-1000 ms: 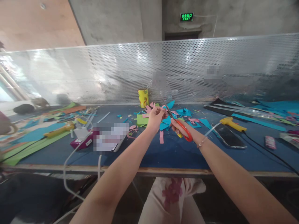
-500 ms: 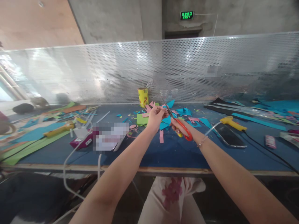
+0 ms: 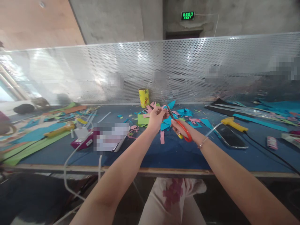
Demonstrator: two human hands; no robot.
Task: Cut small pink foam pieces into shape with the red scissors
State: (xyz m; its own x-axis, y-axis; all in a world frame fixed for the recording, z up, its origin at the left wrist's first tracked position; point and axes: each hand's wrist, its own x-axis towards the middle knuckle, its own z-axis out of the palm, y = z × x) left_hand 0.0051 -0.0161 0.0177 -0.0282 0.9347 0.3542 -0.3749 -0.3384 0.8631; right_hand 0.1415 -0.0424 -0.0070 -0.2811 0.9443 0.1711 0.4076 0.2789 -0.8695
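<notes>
My right hand (image 3: 177, 125) is closed on a pair of scissors with red-orange handles (image 3: 187, 133), the blades tilted up and left toward my other hand. Thumb and fingers of my left hand (image 3: 157, 118) pinch a small coloured cut piece (image 3: 165, 107) beside the blades; its shape is mostly hidden. Below and around both hands lie blue scraps (image 3: 166, 124), a pink strip (image 3: 162, 137), a green piece (image 3: 142, 119) and other pink offcuts. Behind them stands a yellow cylinder (image 3: 143, 98), like a tape roll.
To the right lie a yellow glue gun (image 3: 234, 125) with a black cord and a dark phone (image 3: 231, 137). On the left are a purple power strip (image 3: 82, 142), a second yellow glue gun (image 3: 59, 129) and coloured sheets. A perforated metal screen (image 3: 131, 72) borders the table's back.
The scissors have shifted very slightly in my right hand, their handles a touch lower and to the left. My left hand stays in nearly the same place.
</notes>
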